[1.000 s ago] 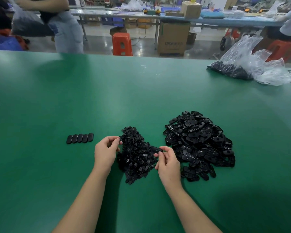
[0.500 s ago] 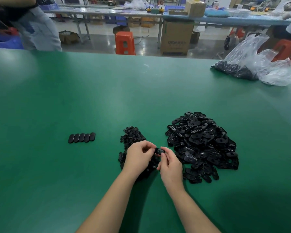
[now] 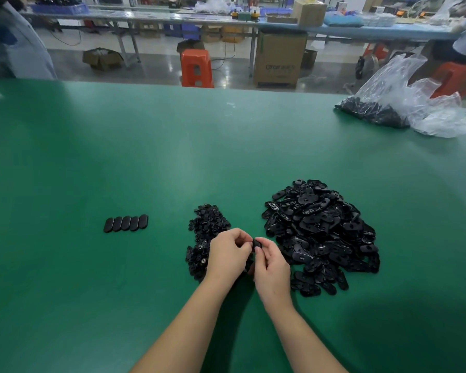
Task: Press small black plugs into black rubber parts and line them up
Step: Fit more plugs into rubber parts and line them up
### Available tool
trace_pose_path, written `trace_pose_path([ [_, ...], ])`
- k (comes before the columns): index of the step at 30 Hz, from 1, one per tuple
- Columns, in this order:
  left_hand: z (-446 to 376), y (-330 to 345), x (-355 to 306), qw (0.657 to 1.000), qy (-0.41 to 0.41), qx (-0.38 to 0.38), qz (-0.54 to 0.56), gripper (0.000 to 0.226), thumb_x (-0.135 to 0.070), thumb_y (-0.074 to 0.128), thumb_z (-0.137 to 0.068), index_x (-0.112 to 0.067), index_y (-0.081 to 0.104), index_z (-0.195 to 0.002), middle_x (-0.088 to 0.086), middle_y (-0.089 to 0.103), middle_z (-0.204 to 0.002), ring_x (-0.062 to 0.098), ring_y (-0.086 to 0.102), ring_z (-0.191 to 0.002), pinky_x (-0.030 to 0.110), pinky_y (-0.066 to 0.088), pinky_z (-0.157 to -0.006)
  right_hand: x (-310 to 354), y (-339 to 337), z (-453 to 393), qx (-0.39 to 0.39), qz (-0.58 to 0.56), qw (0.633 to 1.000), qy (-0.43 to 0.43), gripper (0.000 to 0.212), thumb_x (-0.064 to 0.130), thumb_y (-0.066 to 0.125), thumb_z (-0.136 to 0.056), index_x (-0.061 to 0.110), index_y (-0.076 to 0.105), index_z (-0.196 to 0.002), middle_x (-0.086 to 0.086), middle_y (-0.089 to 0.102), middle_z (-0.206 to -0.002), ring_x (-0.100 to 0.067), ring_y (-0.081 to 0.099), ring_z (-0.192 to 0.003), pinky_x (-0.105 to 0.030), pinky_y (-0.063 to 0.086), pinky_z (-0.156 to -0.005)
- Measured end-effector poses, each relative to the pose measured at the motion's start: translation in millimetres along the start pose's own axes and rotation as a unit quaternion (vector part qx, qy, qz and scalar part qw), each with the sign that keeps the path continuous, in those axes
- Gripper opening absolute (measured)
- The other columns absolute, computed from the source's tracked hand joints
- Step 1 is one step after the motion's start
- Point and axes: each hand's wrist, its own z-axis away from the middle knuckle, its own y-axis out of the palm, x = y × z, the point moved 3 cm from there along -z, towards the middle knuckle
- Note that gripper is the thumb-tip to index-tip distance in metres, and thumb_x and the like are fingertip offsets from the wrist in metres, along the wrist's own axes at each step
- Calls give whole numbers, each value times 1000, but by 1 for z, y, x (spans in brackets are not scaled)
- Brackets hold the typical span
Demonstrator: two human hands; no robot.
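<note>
Unmoved since before, both hands' (image 3: pixel 228 254) (image 3: pixel 271 265) grips pinch one rubber part (image 3: pixel 256 243).

held part (image 3: pixel 256 243): mostly covered by your left hand (image 3: pixel 228 254) and right hand (image 3: pixel 272 267); only a dark sliver showed, plug seating couldn't be read.
plug pile (image 3: pixel 207 230): near half hidden under your left hand.
rubber parts pile (image 3: pixel 320 232): single pieces too small to tell plugged from bare.
finished row (image 3: pixel 126 223): too small to see plugs.
bag (image 3: pixel 404 103): contents blurred.
</note>
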Motion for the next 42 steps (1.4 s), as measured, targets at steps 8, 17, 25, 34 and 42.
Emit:
trace_pose_path([
  [8, -4, -2, -1, 1000, -9, 18, 0, 20, -16, 70, -87, -31, 70, -73, -9, 70, -72, 10, 64, -60, 10, 42, -48, -3, 2, -1, 0, -7, 1000, 8, 20, 13, 53, -103, 17, 66, -117, 2, 74, -101, -23, 70, -86, -50, 57, -81],
  [17, -8, -3, 2, 999, -10, 33, 3, 18, -17, 71, -88, -29, 72, -75, -8, 70, -71, -1, 51, -44, 10, 36, -44, -5, 3, -1, 2, -11, 1000, 7, 19, 15, 52, -103, 20, 65, -117, 1, 74, -97, -16, 61, -75, -52, 57, -78],
  [25, -6, -1, 0, 1000, -17, 19, 12, 15, -14, 72, -85, -26, 67, -77, -4, 71, -74, 11, 59, -52, 28, 55, -57, -3, 2, -1, 6, -12, 1000, 4, 20, 14, 51, -103, 20, 66, -116, 4, 74, -100, -21, 66, -78, -54, 56, -77],
  [34, -8, -3, 2, 1000, -6, 24, 8, 14, -18, 81, -80, -24, 72, -88, -11, 72, -84, 7, 67, -78, 10, 44, -66, -7, 3, -3, 9, -40, 999, 16, 22, 13, 49, -103, 28, 65, -108, 2, 70, -84, -17, 60, -70, -51, 57, -74],
  [42, -12, 0, 6, 995, -13, 68, 71, 9, -15, 80, -81, -22, 75, -78, -3, 73, -69, 4, 60, -52, 27, 53, -55, -9, 2, -4, -8, -72, 997, 14, 23, 17, 54, -101, 39, 61, -101, 4, 66, -73, -15, 60, -60, -40, 54, -63],
])
